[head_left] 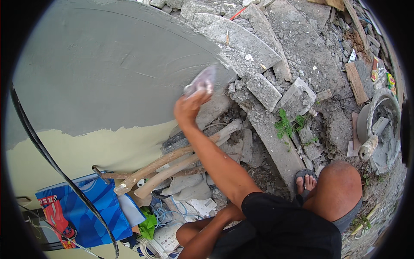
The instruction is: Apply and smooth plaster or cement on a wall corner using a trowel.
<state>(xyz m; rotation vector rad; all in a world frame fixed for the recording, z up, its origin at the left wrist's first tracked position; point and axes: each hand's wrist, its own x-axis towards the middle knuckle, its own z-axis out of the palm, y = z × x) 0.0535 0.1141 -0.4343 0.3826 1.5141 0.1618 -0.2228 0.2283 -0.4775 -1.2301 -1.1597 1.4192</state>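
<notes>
My right hand [192, 103] is closed on a pale, purplish-grey flat piece [205, 80], blurred by motion, so its kind is unclear. The piece is at the wall, over wet-looking grey plaster [108, 64] near where the coated surface meets the rubble. Below the plaster's ragged edge, the wall shows pale yellow paint [86, 146]. My left forearm [213, 233] lies low by my bent knee, and its hand is hidden behind my right arm.
Wooden-handled tools [159, 168] lean below my right arm. Broken concrete slabs [233, 39] cover the ground. At right stands a bucket [366, 118] of grey mortar with a handled tool [368, 148]. Black cables [47, 157] hang at left by a blue printed sheet [97, 211].
</notes>
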